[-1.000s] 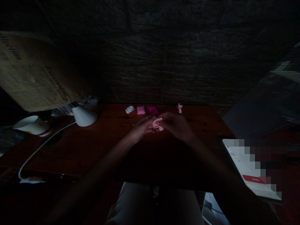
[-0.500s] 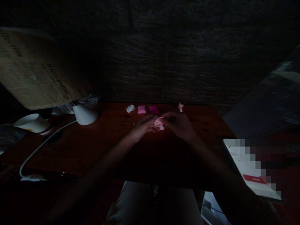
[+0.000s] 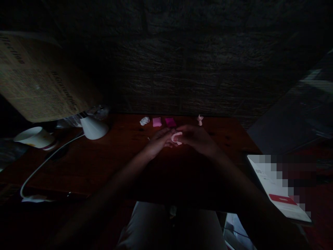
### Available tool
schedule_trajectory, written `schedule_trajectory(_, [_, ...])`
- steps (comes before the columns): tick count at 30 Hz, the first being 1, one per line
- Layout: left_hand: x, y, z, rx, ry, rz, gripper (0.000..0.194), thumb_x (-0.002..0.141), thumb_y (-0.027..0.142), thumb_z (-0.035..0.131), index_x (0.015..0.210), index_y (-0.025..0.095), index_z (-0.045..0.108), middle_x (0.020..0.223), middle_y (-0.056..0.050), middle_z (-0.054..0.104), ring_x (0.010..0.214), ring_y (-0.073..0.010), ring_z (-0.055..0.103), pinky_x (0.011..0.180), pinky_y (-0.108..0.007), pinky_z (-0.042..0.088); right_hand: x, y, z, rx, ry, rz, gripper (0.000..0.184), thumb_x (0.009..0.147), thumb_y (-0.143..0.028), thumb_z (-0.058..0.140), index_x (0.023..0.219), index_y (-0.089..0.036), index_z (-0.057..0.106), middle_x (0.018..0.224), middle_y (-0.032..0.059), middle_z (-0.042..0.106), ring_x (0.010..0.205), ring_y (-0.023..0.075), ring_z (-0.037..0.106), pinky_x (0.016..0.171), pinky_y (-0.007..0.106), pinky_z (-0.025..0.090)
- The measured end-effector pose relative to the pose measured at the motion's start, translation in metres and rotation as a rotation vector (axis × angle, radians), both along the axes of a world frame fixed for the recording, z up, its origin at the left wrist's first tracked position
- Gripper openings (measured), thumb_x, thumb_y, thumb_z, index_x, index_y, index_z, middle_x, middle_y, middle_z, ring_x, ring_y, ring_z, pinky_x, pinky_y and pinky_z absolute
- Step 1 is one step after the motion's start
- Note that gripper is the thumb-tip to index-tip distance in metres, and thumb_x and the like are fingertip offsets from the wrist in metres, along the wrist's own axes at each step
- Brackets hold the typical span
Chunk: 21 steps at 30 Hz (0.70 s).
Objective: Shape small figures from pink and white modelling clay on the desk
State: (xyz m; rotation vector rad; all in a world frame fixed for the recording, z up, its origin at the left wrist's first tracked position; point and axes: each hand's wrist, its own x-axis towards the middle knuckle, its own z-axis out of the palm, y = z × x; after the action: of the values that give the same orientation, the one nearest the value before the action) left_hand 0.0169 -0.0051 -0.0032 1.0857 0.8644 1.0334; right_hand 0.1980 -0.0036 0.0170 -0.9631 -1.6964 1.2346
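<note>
Between my hands, over the middle of the wooden table, is a pale pink, hollow piece that looks like modelling clay. My left hand is closed around its left side, fingers curled beneath. From the right, my right hand pinches the rim, with its thumb at the hollow. Beyond my hands lie a white crumpled lump, a pink square block and a magenta square block. Further right stands a small pale pink shape with a flared top. Dim light hides the finger detail.
A lamp with a printed paper shade and a white base stands at the left, its cord crossing the table. A paper cup sits beside it. At the right edge is a lit screen. A stone-textured wall rises behind.
My right hand has shifted slightly left and its thumb now covers more of the pink clay's hollow. The lower part of the clay shows less. My left hand stays nearly in place.
</note>
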Motion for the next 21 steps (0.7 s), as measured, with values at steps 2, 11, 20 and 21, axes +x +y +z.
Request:
schedule_trajectory(2, [0.001,-0.001,-0.001,0.026,0.015,0.002,0.03,0.085,0.043,0.073,0.094,0.015,0.068,0.074,-0.003,0.073,0.058,-0.0116,0.068,0.055,-0.02,0.048,0.0,0.001,-0.001,-0.008,-0.005,0.012,0.034,0.072,-0.041,0.08,0.097,-0.019,0.072,0.088,0.0041,0.076,0.077,0.018,0.07,0.073,0.031,0.055])
schedule_trajectory(11, [0.001,0.001,-0.005,0.118,0.144,0.014,0.024,0.089,0.039,0.068,0.087,0.016,0.063,0.074,-0.003,0.072,0.058,-0.0116,0.068,0.055,-0.021,0.048,-0.004,0.003,-0.012,0.072,-0.092,-0.045,0.024,0.075,-0.033,0.074,0.095,-0.018,0.072,0.088,0.0049,0.075,0.078,0.0179,0.068,0.073,0.031,0.052])
schedule_trajectory(20, [0.001,0.001,-0.005,0.268,0.256,0.042,0.035,0.088,0.05,0.066,0.097,0.018,0.06,0.086,-0.005,0.073,0.067,-0.0126,0.068,0.058,-0.022,0.049,0.002,0.008,-0.011,0.028,-0.05,-0.06,0.03,0.074,-0.04,0.076,0.094,-0.017,0.073,0.077,0.0034,0.073,0.068,0.0168,0.067,0.065,0.029,0.052])
schedule_trajectory(21, [0.0,0.0,-0.005,0.315,0.268,0.053,0.035,0.086,0.049,0.069,0.099,0.018,0.06,0.092,-0.006,0.074,0.071,-0.0133,0.069,0.06,-0.023,0.05,0.003,0.008,-0.01,0.029,-0.062,-0.081,0.03,0.075,-0.041,0.077,0.093,-0.017,0.073,0.076,0.0035,0.073,0.067,0.0171,0.067,0.064,0.029,0.052])
